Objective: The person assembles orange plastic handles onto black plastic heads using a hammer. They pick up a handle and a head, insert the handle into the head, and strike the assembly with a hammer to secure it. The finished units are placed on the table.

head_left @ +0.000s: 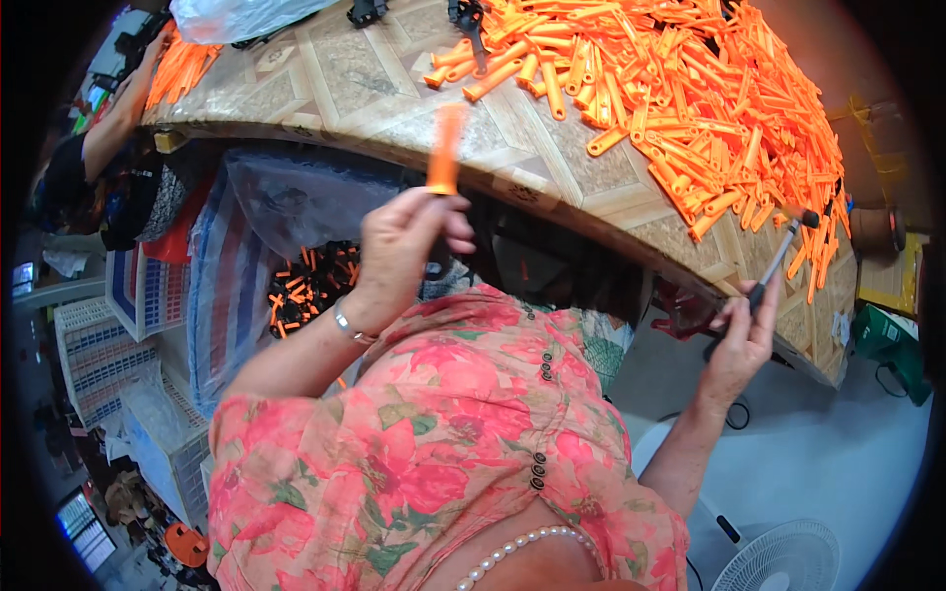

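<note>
My left hand (402, 246) is closed around one end of an orange plastic handle (445, 153), held up just off the table's front edge. Motion blurs its upper end, and a dark part shows below my fingers. Off to the right, my right hand (744, 330) grips a small hammer (781, 251) with a dark grip, metal shaft and dark head. The hammer's head is raised near the right end of a large heap of similar orange handles (690, 108). A black part (469, 25) lies by the heap's left side.
The patterned table (365, 84) curves across the top. Below it at left, a striped sack (212, 295) stands near black-and-orange pieces (310, 286). Another person's arm (118, 118) reaches toward orange strips at far left. White crates (108, 345) and a fan (783, 561) stand lower down.
</note>
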Demonstrator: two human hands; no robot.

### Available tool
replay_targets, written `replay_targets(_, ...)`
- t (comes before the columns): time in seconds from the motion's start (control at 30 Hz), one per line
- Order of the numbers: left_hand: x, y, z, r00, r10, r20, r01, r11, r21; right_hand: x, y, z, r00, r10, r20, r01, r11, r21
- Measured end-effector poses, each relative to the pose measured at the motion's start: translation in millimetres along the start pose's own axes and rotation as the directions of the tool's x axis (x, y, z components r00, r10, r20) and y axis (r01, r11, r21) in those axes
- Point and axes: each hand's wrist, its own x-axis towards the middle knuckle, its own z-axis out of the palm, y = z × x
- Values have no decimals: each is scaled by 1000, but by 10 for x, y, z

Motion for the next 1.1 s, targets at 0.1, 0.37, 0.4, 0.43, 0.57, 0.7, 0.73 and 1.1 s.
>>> replay_targets(0.1,-48,-168,-650,901,-96,-422,-72,928,-366,292,215,-245,994,-18,-103,-4,978,-207)
replay_targets(0.37,-386,-791,-2520,467,-399,-789,-277,782,-559,621,288,-235,971,-232,61,236,870,-432)
replay_targets(0.4,-308,-627,-2326,408,-397,-822,-190,844,-502,636,307,-237,963,-246,108,268,849,-455)
replay_targets(0.43,-233,-510,-2144,347,-387,-854,-101,890,-444,627,286,-216,967,-226,118,255,847,-467)
replay_targets(0.57,174,-29,-1346,773,321,-548,-317,942,106,609,181,-197,975,-174,140,223,778,-588)
replay_targets(0.7,706,642,-458,824,567,-21,-500,742,447,562,59,-113,977,-156,143,211,694,-688)
replay_targets(0.73,874,722,-335,805,585,94,-544,665,512,546,14,-90,981,-131,143,194,709,-678)
replay_targets(1.1,2777,972,830,797,423,431,-463,-31,886,533,40,-98,966,-213,150,259,735,-626)
